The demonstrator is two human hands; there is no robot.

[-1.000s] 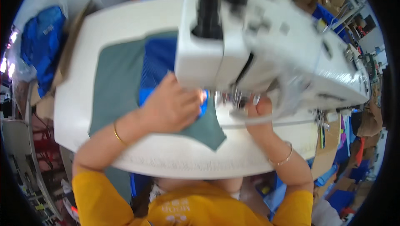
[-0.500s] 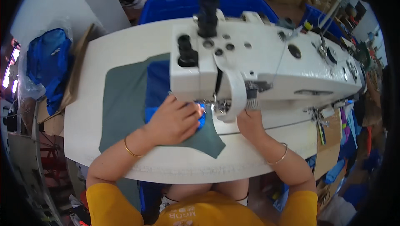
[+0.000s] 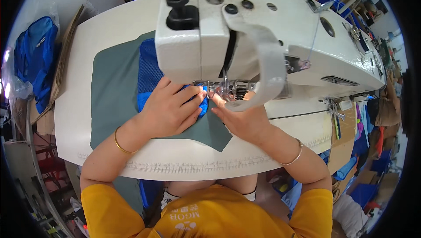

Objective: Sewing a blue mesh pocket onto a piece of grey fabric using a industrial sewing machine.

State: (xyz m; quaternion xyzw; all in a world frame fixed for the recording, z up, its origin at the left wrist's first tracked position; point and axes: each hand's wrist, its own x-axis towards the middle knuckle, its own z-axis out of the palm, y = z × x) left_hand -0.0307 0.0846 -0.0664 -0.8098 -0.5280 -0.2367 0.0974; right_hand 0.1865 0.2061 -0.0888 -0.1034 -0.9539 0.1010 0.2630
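Note:
My left hand [image 3: 169,108] lies palm down on a grey-green fabric panel [image 3: 112,93], its fingers stretched over a blue piece sewn or laid on top. That piece has a dark blue mesh part [image 3: 149,64] and a bright blue edge [image 3: 203,106] close to the needle area. My right hand [image 3: 245,121] is at the panel's right side, thumb and forefinger apart and touching the fabric beside the presser foot [image 3: 226,91]. A pale curved guard [image 3: 269,67] on the white sewing machine [image 3: 193,45] hides part of the right fingers.
The machine's long arm spans the right of the white table [image 3: 72,119], which has a ruler strip along its front edge. A blue bag [image 3: 37,58] in clear plastic stands at the left beside cardboard. Small tools [image 3: 337,117] lie at the right, near a cardboard sheet [image 3: 344,146].
The view has shifted closer to the machine. My right hand has moved left from beside the machine's knob to the fabric by the presser foot. My left hand stays on the blue piece.

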